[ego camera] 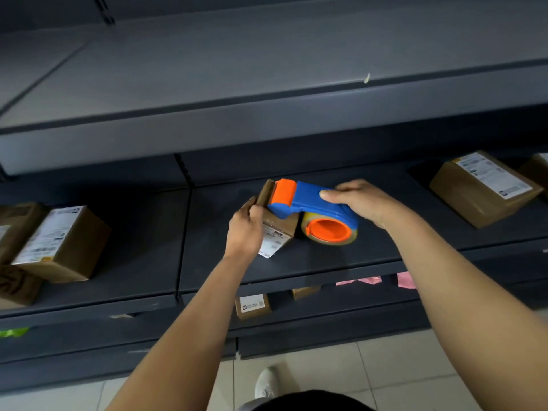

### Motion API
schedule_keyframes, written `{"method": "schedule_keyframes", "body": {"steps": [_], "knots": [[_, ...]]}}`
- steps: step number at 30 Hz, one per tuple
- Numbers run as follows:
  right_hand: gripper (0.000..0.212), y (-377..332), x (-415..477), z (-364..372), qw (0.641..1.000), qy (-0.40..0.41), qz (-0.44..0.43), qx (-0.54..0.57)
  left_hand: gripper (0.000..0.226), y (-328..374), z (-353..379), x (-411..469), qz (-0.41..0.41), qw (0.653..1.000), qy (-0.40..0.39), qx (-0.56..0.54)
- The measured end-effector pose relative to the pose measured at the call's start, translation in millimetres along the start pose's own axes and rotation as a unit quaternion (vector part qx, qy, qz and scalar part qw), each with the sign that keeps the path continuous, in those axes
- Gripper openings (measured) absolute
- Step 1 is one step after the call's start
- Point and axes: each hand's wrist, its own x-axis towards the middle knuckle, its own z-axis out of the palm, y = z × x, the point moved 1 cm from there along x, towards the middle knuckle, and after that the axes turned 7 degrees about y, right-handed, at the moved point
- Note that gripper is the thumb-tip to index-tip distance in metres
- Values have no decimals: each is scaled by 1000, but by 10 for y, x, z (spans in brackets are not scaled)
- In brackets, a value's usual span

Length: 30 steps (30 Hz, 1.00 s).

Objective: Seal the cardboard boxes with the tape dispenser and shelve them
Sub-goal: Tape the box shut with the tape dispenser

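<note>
A small cardboard box is seen at the centre of the frame, set on the dark middle shelf. Its left side is held by the left hand, whose grip is curled round the box's upper left edge. A blue and orange tape dispenser is held by the right hand, the grip wrapped round the blue handle with the thumb laid along its near side. The dispenser's orange front is placed over the top of the box, while the tape roll with its orange hub is seen just right of the box; whether it touches the shelf cannot be told. A labelled left box is set at the left of the same shelf, and a labelled right box at the right edge. The upper shelf is seen across the top of the frame. On the lower shelf a small lower box is seen below centre, with something pink to its right. A white shoe is seen on the tiled floor at the bottom.
</note>
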Motion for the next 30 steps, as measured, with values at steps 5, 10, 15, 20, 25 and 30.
{"method": "schedule_keyframes", "body": {"steps": [5,10,15,20,25,30], "knots": [[32,-150,82,52,1000,-7,-13,-21,32,85,-30,183,-46,999,-21,-2],[34,-197,78,145,1000,-15,-18,-18,34,9,-60,310,-78,997,19,18],[45,-240,54,181,999,0,-11,-34,34,-40,-30,330,-72,997,27,28],[52,-225,33,174,998,15,6,-56,31,21,-30,334,-183,981,-39,-51],[56,-245,26,159,999,-4,-1,-53,25,-31,9,440,-164,985,-28,-38],[48,-77,-84,6,999,-20,3,-30,31,-46,23,482,-116,993,-7,-1]]}}
